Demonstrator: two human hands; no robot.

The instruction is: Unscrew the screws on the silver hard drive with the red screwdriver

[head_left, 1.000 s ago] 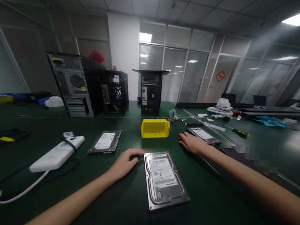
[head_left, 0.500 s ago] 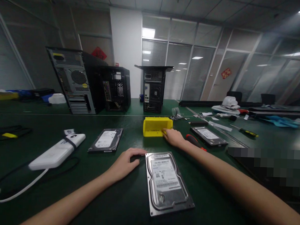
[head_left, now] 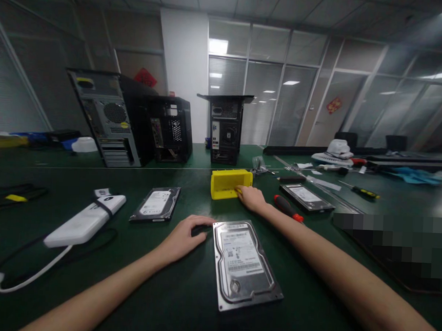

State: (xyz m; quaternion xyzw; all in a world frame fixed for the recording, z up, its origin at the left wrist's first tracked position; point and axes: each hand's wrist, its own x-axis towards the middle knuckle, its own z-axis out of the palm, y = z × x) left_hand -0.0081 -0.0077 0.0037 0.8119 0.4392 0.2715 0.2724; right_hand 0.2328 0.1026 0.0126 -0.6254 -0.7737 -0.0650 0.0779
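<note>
I'm reaching my right hand (head_left: 253, 198), fingers curled, hold unclear, into the yellow bin (head_left: 226, 175), probably needing a fine pinch, while my loosely open left hand (head_left: 186, 236) is resting at the hard drive's (head_left: 240, 264) corner on the counter (head_left: 164, 299).

One camera, worn on the person's head, faces forward and slightly down across the table (head_left: 141, 303). The nearest drive (head_left: 240, 264) lies close below; the left hand (head_left: 184, 239) and right hand (head_left: 254, 198) show mid-view, the cases (head_left: 229, 141) farther off, the ceiling (head_left: 304, 10) above.
</note>
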